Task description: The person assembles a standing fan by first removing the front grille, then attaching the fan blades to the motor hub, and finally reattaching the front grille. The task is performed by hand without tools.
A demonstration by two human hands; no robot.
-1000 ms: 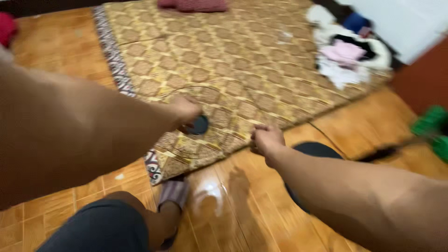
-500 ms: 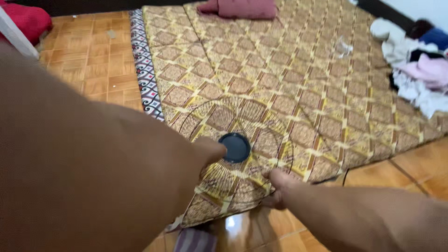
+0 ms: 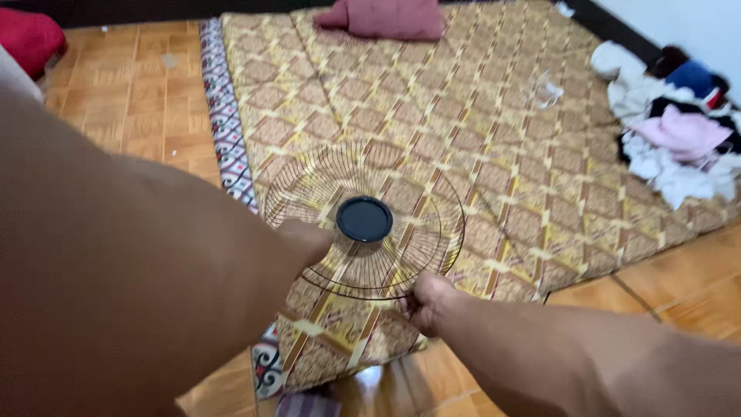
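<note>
While both bare arms reach down over a quilted gold mattress (image 3: 494, 116), a round wire fan guard (image 3: 401, 193) with a dark centre disc (image 3: 363, 218) lies across the mattress's near-left part, its near rim close to the mattress's near edge; the right hand (image 3: 428, 301) is closed in a pinch on the guard's near rim, fingers curled over the wire; the left hand (image 3: 305, 241) meets the guard at its left side just beside the disc, but the forearm fills the near-left of the view and hides the fingers, so their spread cannot be told. Along the mattress's left edge runs a patterned border strip (image 3: 224, 116), and beyond it to the left an orange tiled floor (image 3: 139, 100) lies open up to a red bundle (image 3: 31, 35) in the far-left corner; the same floor shows again near and right of the mattress's near corner, glossy with a light reflection. Far of the guard the mattress surface stretches bare to a maroon pillow (image 3: 390, 17) at its far edge; a small clear plastic piece (image 3: 546, 91) sits well apart to the right of centre. At the far right a heap of clothes (image 3: 675, 139), white, pink, black and blue, spills over the mattress's right edge beside a white wall (image 3: 687, 23); a striped slipper (image 3: 309, 403) peeks out at the near edge below the mattress corner.
</note>
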